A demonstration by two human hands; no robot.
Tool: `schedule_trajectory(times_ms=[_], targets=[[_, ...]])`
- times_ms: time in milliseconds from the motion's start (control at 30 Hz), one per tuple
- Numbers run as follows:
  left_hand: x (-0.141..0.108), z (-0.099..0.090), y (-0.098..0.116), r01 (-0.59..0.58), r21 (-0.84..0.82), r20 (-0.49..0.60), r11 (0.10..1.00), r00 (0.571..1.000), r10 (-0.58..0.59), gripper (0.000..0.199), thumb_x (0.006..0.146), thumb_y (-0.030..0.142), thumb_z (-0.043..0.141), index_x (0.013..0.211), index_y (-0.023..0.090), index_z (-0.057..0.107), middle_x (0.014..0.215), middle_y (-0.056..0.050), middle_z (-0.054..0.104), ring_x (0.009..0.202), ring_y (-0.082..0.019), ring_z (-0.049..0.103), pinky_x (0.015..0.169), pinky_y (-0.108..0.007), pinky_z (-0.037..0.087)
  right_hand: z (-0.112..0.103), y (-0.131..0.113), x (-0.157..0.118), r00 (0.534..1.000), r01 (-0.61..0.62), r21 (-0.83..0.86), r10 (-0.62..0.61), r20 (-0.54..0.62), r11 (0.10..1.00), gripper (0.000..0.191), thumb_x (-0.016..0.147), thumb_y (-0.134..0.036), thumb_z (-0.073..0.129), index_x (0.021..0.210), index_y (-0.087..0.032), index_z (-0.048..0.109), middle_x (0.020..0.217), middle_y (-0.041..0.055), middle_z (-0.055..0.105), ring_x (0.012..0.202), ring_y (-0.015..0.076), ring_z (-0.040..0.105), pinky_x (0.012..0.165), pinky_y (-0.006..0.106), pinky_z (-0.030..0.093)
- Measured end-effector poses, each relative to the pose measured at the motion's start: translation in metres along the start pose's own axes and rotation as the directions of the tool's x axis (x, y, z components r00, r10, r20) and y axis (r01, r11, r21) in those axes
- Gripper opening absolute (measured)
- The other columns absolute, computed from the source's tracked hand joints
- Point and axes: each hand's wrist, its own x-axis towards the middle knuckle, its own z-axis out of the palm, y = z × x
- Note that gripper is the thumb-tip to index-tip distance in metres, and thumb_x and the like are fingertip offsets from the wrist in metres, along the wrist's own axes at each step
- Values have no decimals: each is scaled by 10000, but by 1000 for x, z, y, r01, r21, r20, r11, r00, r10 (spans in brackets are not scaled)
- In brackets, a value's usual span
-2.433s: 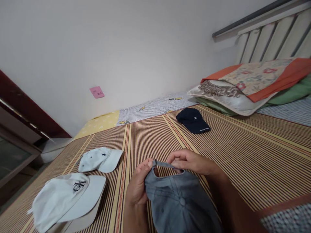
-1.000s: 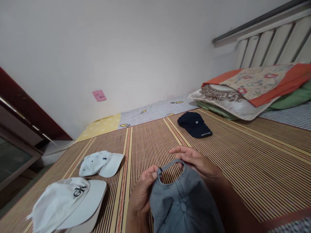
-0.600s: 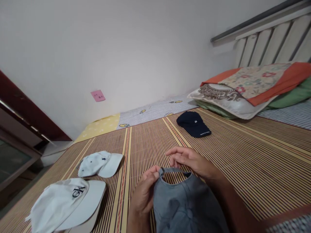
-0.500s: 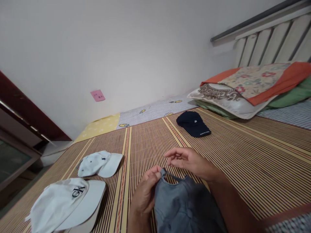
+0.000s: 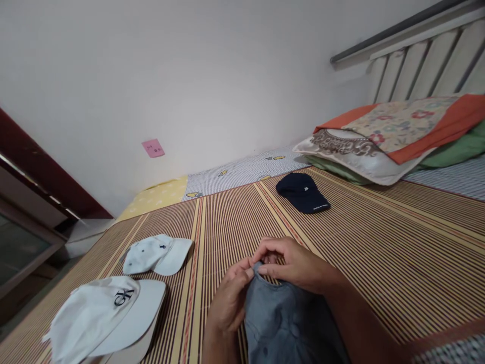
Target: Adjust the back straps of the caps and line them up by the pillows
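A grey-blue cap (image 5: pixel 280 318) is at the bottom centre, its back opening turned up and away from me. My left hand (image 5: pixel 231 296) pinches the cap at the left end of the opening, by the strap. Fingers of my right hand (image 5: pixel 290 260) are closed on the same spot, thumb and fingertips meeting at the strap. The strap itself is mostly hidden behind these fingers.
Left on the striped mat (image 5: pixel 227 222) lie a small white cap (image 5: pixel 151 254) and a larger white cap (image 5: pixel 94 313) stacked on another brim. A navy cap (image 5: pixel 302 193) lies farther back. Pillows (image 5: pixel 379 136) are at the right, below a radiator (image 5: pixel 428 65).
My right hand has moved left and down onto the strap, and its fingers have closed there. My left hand keeps its hold on the cap.
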Motion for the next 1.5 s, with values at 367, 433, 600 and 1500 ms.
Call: schedule_trajectory(times_ms=[367,433,600,1500], targets=[[2,2,1,-11,-3,-2,1000,1000,11,210,844,256,773,1027,157,742,902,-78,731,840,-173,682,799,-269,499,-1,2,2,1000,12,0,-12,10,1000,137,882,-190,650,987,-191,737,906,8,692,731,123,567,672,263,433],[2,4,1,-3,24,-1,1000,1000,3,273,833,268,788,1077,155,743,920,-93,746,872,-203,702,831,-306,515,0,2,3,999,51,-50,-50,13,997,148,894,-192,639,979,-203,760,953,18,691,789,136,586,720,276,439],[2,5,-2,14,50,-5,999,1000,-13,213,816,290,817,964,158,739,855,-64,733,772,-151,669,763,-260,490,0,9,5,996,86,-50,-85,13,995,98,895,-225,659,921,-193,748,913,13,652,752,131,542,692,277,408],[5,1,-9,62,130,-72,990,996,-53,311,756,335,870,840,171,619,667,25,614,550,-75,502,572,-208,351,-6,11,3,998,57,297,-55,-15,953,183,898,-353,670,844,-178,655,756,-10,594,684,122,513,620,250,384]])
